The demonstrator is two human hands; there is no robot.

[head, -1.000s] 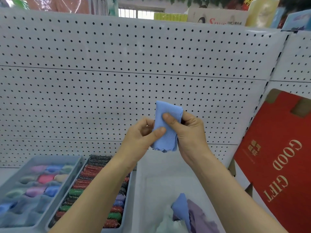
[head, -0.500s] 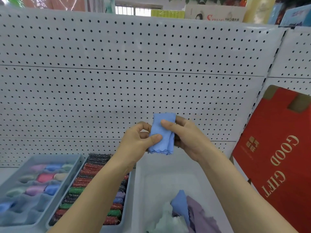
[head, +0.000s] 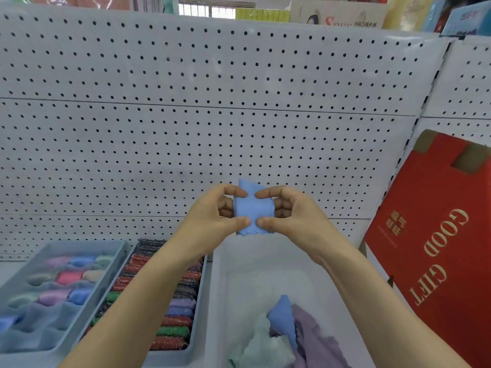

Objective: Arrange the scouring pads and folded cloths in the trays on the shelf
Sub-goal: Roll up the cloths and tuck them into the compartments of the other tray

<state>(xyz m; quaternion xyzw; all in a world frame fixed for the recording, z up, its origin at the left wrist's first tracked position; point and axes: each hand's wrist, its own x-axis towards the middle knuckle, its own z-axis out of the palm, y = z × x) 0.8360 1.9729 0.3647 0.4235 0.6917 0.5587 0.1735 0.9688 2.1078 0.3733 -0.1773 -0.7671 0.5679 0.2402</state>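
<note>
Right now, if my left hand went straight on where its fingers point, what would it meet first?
Your left hand pinches the blue cloth, so that comes first; just past it, likely the right hand.

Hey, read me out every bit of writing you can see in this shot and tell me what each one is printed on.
"GOOD GIFT": gold letters running sideways on the red box at the right.
"10A": small print on the white carton above the pegboard; the red word beside it starts with "S", the rest unreadable.
Too blurred to read: the small gold characters on the red box, and the white print on the blue box at the top right.
</note>
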